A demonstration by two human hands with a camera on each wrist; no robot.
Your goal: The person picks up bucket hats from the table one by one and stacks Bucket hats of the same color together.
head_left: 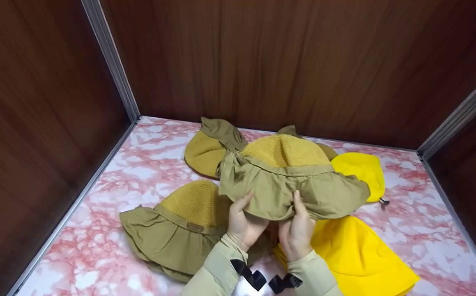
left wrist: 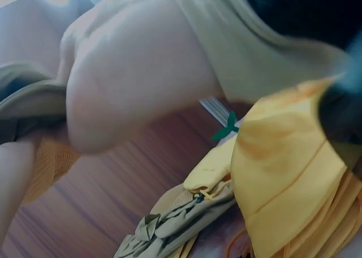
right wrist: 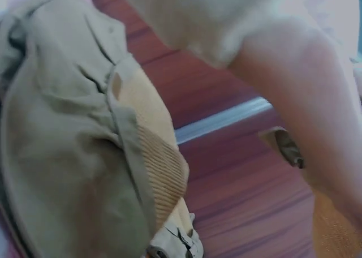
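L hand (head_left: 246,225) & R hand (head_left: 298,232) are pinching near edge of olive/mustard hat (head_left: 277,185), thumbs on top; other fingers mostly hidden. It's being held mid-scene over pink-marbled table (head_left: 94,230), showing knit crown, gathered brim w/ folds; overlapping far-L hat (head_left: 205,153), far-R yellow hat (head_left: 363,172) & far-ctr. hat (head_left: 289,130) (mostly hidden, shape unclear). L sleeve (head_left: 213,271) is partly covering near-L hat (head_left: 194,207); near-R yellow hat (head_left: 357,250) is running out of frame.

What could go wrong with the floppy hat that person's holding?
The left grip and right grip hold only the near brim of the held hat, so its crown might flop backward. The front yellow hat and left ruffled hat look close by, so a careless drop could squash or shift them.
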